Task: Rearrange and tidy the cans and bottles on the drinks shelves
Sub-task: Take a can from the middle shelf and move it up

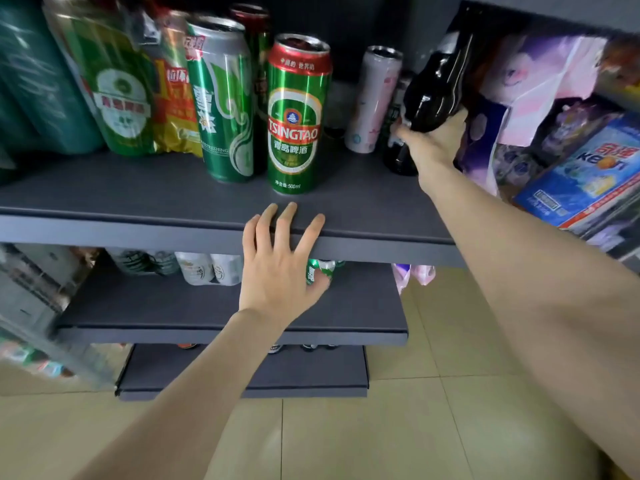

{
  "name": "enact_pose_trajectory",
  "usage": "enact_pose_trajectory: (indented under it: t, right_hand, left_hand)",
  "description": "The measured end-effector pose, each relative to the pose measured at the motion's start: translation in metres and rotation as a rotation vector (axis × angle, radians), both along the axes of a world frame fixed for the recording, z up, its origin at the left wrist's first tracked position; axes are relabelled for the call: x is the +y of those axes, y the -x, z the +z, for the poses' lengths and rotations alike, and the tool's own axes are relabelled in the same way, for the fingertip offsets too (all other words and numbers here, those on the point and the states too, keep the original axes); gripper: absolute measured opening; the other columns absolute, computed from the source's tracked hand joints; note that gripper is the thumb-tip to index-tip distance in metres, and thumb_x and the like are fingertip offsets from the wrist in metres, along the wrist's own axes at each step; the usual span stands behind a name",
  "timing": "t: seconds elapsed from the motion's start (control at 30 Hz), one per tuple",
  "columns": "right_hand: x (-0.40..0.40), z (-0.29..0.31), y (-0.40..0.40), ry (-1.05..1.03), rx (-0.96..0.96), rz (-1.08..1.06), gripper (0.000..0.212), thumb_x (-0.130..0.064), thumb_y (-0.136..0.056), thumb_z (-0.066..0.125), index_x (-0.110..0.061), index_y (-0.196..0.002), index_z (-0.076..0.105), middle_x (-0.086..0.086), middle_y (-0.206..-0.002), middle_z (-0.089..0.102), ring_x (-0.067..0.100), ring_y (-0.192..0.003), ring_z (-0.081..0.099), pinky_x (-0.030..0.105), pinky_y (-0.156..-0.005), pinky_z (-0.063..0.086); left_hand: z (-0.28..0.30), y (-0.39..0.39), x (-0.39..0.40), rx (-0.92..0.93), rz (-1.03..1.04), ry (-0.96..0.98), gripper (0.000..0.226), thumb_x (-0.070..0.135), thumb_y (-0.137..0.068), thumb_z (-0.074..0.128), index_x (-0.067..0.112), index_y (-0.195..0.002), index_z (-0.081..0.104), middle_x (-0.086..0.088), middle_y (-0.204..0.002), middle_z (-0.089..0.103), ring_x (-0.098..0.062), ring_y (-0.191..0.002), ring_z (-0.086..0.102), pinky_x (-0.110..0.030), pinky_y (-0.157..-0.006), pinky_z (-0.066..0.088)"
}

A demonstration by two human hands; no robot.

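**Drinks shelf, right end: dark bottle in hand, tilted, not yet seated**

Nearest the camera, the left hand [282, 268] lies flat with its fingers spread over the front edge of the top shelf [138, 202], fingertips on the board and the thumb below the edge, close to a small green can [318, 270] on the shelf beneath. It holds nothing and appears to serve only as a brace.

Just behind those fingertips a Tsingtao can [296, 116] stands upright near the shelf front, with a second green can [225, 102] close on its left and a pale pink can [375, 98] further back on its right.

Beyond these, the right arm is fully extended toward the right rear of the same shelf. The right hand [434, 142] grips the lower body of a dark bottle [438, 84], fingers curled round it from below. The bottle's long axis leans, neck up and away to the right toward the shelf above, base down at the hand. It hangs above the board, just right of the pink can and directly over a second dark bottle [398, 161] standing behind the hand. Bagged goods [540, 81] crowd the right side.

Assessment: the right hand alone is placed to act. Setting the bottle upright calls for swinging the neck back to vertical and lowering the base into free board; clearance beside the standing bottle and the pink can looks tight, so a knock is the main risk.
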State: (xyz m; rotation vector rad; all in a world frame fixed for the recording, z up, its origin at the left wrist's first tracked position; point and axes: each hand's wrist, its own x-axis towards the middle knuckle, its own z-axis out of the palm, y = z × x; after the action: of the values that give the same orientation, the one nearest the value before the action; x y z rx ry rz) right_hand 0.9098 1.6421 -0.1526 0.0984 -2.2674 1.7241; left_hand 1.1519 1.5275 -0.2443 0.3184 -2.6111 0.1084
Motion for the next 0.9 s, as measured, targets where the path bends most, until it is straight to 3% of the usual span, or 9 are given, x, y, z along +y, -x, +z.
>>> enact_pose_trajectory:
  t: [0.1, 0.2, 0.27, 0.33, 0.4, 0.53, 0.67, 0.8, 0.9]
  right_hand:
    - [0.012, 0.006, -0.025, -0.048, 0.010, 0.041, 0.104, -0.040, -0.039, 0.077, -0.011, -0.130, 0.037, 0.006, -0.125, 0.052, 0.020, -0.113, 0.054, 0.035, -0.099, 0.045]
    - [0.035, 0.004, -0.067, 0.007, 0.014, 0.151, 0.077, -0.015, -0.061, 0.084, -0.017, -0.124, 0.039, -0.006, -0.115, 0.056, 0.005, -0.105, 0.055, 0.016, -0.091, 0.043]
    - [0.049, 0.006, -0.103, 0.023, 0.022, 0.215, 0.069, -0.006, -0.068, 0.081, -0.017, -0.124, 0.042, -0.014, -0.107, 0.056, -0.007, -0.095, 0.054, 0.007, -0.083, 0.044]
    - [0.057, 0.009, -0.136, 0.009, 0.020, 0.276, 0.075, -0.007, -0.066, 0.082, -0.017, -0.129, 0.042, -0.013, -0.113, 0.058, -0.004, -0.101, 0.056, 0.015, -0.091, 0.046]
    - [0.066, 0.011, -0.164, 0.013, -0.005, 0.339, 0.079, -0.008, -0.064, 0.084, -0.018, -0.131, 0.043, -0.006, -0.122, 0.059, 0.007, -0.111, 0.057, 0.030, -0.099, 0.046]
    - [0.084, 0.014, -0.208, 0.005, -0.117, 0.547, 0.083, -0.024, -0.054, 0.089, -0.018, -0.127, 0.049, 0.001, -0.117, 0.066, 0.019, -0.105, 0.064, 0.053, -0.092, 0.049]
    - [0.102, 0.000, -0.259, 0.028, -0.231, 0.670, 0.090, -0.044, -0.037, 0.093, -0.022, -0.116, 0.056, -0.004, -0.108, 0.070, 0.014, -0.103, 0.066, 0.028, -0.081, 0.054]
    - [0.095, -0.072, -0.294, -0.058, -0.282, 0.667, 0.094, -0.032, -0.037, 0.094, -0.016, -0.121, 0.054, -0.010, -0.103, 0.070, 0.001, -0.096, 0.065, 0.015, -0.076, 0.051]
    - [0.074, -0.163, -0.305, -0.033, -0.281, 0.666, 0.087, -0.021, -0.043, 0.094, -0.025, -0.117, 0.048, -0.016, -0.098, 0.070, 0.000, -0.090, 0.066, 0.014, -0.074, 0.051]
  left_hand:
    - [0.002, -0.003, -0.003, -0.046, -0.002, 0.022, 0.070, 0.048, -0.070, 0.049, 0.022, -0.134, 0.042, -0.019, -0.132, 0.048, -0.040, -0.121, 0.041, -0.048, -0.103, 0.021]
    - [0.009, -0.006, -0.002, -0.098, -0.016, 0.021, 0.076, 0.046, -0.067, 0.061, 0.023, -0.137, 0.041, -0.019, -0.135, 0.047, -0.041, -0.124, 0.041, -0.047, -0.104, 0.017]
    - [0.016, -0.011, -0.004, -0.163, -0.027, 0.013, 0.075, 0.047, -0.076, 0.056, 0.026, -0.144, 0.031, -0.016, -0.145, 0.036, -0.038, -0.132, 0.031, -0.045, -0.108, 0.009]
    - [0.020, -0.019, -0.010, -0.147, -0.072, -0.014, 0.064, 0.044, -0.084, 0.042, 0.027, -0.144, 0.031, -0.013, -0.146, 0.035, -0.036, -0.134, 0.030, -0.046, -0.110, 0.008]
    - [0.022, -0.035, -0.015, -0.055, -0.128, -0.059, 0.055, 0.035, -0.081, 0.036, 0.021, -0.132, 0.049, -0.012, -0.131, 0.052, -0.035, -0.120, 0.046, -0.047, -0.104, 0.019]
    - [0.008, -0.089, -0.029, 0.136, -0.172, -0.076, 0.041, 0.020, -0.078, 0.036, 0.013, -0.114, 0.053, -0.011, -0.111, 0.057, -0.028, -0.096, 0.042, -0.043, -0.092, 0.030]
    - [-0.026, -0.140, -0.050, 0.140, -0.146, -0.096, 0.039, 0.017, -0.077, 0.036, 0.011, -0.111, 0.053, -0.012, -0.108, 0.057, -0.026, -0.093, 0.042, -0.042, -0.089, 0.029]
    - [-0.095, -0.169, -0.080, 0.077, -0.024, -0.177, 0.039, 0.020, -0.077, 0.036, 0.013, -0.113, 0.051, -0.012, -0.111, 0.056, -0.026, -0.097, 0.041, -0.043, -0.089, 0.028]
    - [-0.167, -0.172, -0.096, 0.015, 0.029, -0.136, 0.040, 0.021, -0.075, 0.035, 0.012, -0.113, 0.046, -0.015, -0.112, 0.057, -0.028, -0.098, 0.041, -0.044, -0.089, 0.028]
